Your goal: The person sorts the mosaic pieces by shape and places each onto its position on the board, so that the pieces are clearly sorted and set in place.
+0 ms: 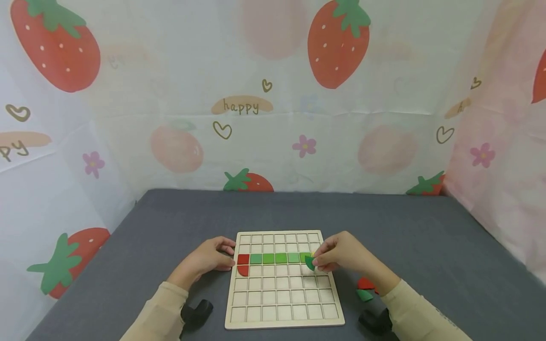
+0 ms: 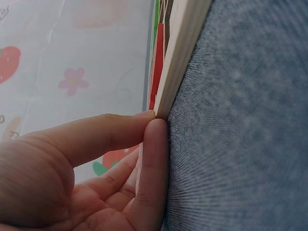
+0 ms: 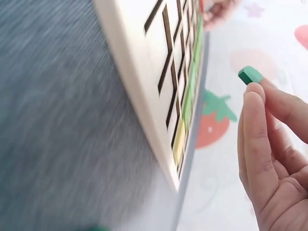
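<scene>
A wooden grid board (image 1: 284,325) lies on the dark grey cloth. One row holds a red square (image 1: 243,259) and several green squares (image 1: 281,258), with a yellow piece (image 3: 178,139) at its right end. Below the red square sits a red rounded piece (image 1: 243,270). My left hand (image 1: 210,255) rests against the board's left edge, its thumb and fingertips touching the rim. Over the board's right side, my right hand (image 1: 341,252) pinches a dark green rounded piece (image 1: 309,263) between thumb and fingers. That piece (image 3: 250,74) is raised off the grid in the right wrist view.
Loose red (image 1: 365,283) and green (image 1: 364,295) pieces lie right of the board, beside the right forearm. Black curved objects sit near both wrists, (image 1: 200,313) being the left black object. A strawberry-printed curtain (image 1: 298,184) hangs behind the table.
</scene>
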The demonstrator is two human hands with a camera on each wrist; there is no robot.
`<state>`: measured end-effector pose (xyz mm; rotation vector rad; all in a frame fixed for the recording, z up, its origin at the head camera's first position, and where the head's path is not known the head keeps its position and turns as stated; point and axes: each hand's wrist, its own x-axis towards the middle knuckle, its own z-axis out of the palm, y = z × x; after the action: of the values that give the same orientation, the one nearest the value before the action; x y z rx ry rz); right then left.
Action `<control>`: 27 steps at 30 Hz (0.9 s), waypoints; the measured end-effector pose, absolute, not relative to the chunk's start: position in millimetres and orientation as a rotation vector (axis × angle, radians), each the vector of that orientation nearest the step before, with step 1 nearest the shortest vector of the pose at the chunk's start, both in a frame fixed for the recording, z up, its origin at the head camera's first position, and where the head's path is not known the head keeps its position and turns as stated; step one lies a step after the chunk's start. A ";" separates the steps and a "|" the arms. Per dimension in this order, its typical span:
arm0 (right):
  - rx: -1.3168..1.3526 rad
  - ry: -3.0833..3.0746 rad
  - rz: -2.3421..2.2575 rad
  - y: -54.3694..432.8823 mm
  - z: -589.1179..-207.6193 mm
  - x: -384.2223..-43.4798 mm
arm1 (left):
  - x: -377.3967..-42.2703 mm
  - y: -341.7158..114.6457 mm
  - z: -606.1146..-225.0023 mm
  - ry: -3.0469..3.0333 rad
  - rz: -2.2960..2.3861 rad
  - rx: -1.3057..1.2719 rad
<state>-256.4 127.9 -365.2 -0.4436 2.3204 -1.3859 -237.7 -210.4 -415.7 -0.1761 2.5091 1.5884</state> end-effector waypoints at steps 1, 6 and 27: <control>-0.454 2.322 -1.383 123.3 -365.4 -256.8 | -237.7 -210.5 -415.9 2.509 1.588 -0.180; -0.478 2.322 -1.375 103.8 -367.0 -259.7 | -237.2 -210.4 -415.7 2.505 1.593 -0.176; -0.425 2.259 -1.324 41.8 -373.3 -268.2 | -236.9 -210.3 -413.0 2.505 1.584 -0.119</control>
<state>-268.2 41.8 -373.3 -0.4246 2.2593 -1.3240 -236.9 -210.3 -413.0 -0.1194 2.5051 1.5844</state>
